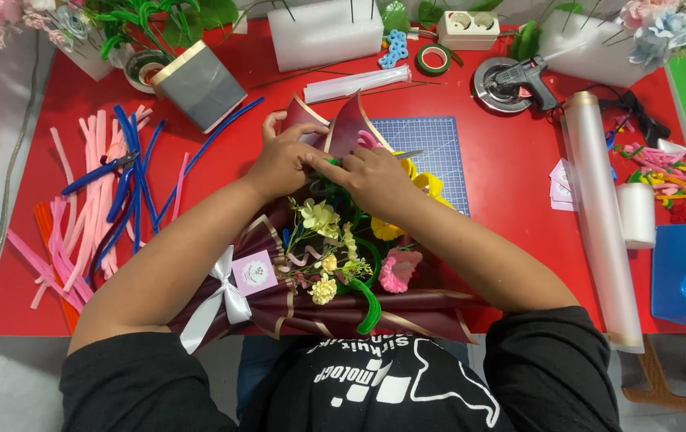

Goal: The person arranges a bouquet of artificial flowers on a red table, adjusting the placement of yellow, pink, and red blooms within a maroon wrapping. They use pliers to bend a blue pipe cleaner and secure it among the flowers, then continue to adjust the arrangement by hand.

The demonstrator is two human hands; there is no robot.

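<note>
Head view looks down on my red counter (511, 176), the widest thing in sight. Next in size is the bouquet (335, 272) in dark maroon wrapping paper, lying across the near edge of the counter with its flowers toward me and a white ribbon bow (219, 300) on its left. To the right lies a long clear film roll (599, 216); to the left, a spread of pink and blue pipe cleaners (103, 200). A blue cutting mat (435, 156) sits just beyond the bouquet. Both my hands meet at the far end of the wrap: the left hand (283, 160) curls closed on the maroon paper's edge, the right hand (375, 176) pinches a green stem (332, 162) beside it. Smallest, a glue gun (523, 80) rests at the back.
</note>
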